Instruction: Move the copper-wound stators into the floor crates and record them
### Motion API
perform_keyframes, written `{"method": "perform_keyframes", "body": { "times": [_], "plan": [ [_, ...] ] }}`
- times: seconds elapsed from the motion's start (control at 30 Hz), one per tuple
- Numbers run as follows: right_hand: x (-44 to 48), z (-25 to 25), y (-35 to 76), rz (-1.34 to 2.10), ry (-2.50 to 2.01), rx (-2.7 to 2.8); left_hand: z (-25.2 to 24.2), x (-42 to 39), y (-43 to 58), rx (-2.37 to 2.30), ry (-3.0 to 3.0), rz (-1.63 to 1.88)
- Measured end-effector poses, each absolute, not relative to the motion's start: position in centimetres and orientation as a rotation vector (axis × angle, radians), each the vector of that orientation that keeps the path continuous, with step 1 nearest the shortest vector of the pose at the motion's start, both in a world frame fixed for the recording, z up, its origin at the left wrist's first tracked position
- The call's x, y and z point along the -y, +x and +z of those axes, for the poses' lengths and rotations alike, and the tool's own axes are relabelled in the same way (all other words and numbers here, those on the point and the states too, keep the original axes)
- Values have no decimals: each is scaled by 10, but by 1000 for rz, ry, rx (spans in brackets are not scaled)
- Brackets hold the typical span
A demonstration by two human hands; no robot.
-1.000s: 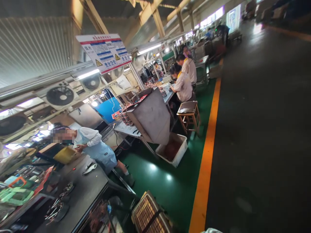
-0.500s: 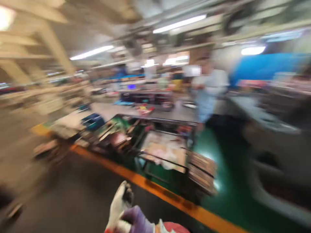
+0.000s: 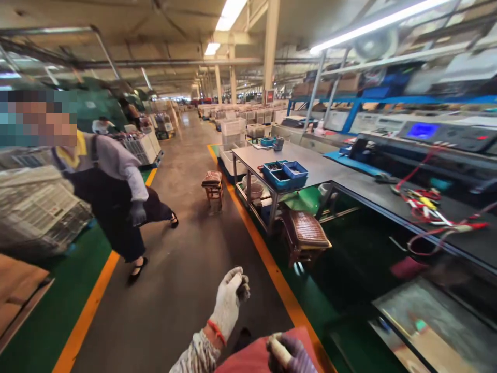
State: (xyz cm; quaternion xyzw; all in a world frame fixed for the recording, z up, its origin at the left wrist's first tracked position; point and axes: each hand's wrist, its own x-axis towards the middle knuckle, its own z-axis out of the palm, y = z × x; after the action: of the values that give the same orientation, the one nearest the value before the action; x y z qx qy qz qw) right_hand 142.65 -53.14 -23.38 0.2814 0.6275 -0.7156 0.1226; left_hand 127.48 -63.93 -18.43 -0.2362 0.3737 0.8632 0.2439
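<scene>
My left hand [image 3: 231,303] wears a white knit glove with dark fingertips. It is raised over the grey aisle floor with its fingers curled into a loose fist, and nothing shows in it. My right hand [image 3: 289,353], in a purple glove, sits at the bottom edge beside a red cloth [image 3: 252,359]. Its fingers are closed round a small pale piece I cannot make out.
A person [image 3: 116,191] strides along the aisle at left beside a cart of stacked wire grilles [image 3: 39,212]. Orange floor lines [image 3: 272,264] border the aisle. Two wooden stools [image 3: 213,182] [image 3: 305,232] stand by a long workbench [image 3: 330,173] carrying blue trays [image 3: 286,173] and red cables [image 3: 427,204].
The view has swung from the benches and the dark floor to looking down the aisle. Both gloved hands have come into view at the bottom.
</scene>
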Motion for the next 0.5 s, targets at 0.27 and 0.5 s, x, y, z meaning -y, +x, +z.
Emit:
{"method": "perform_keyframes", "body": {
  "times": [0.27, 0.5],
  "plan": [
    [557, -194, 1186, -1973, 568, -1810, -224, 703, 1109, -1176, -1015, 2303],
    [562, -256, 1029, -1668, 527, -2095, -267, 689, 946, -1045, -959, 2275]
  ]
}}
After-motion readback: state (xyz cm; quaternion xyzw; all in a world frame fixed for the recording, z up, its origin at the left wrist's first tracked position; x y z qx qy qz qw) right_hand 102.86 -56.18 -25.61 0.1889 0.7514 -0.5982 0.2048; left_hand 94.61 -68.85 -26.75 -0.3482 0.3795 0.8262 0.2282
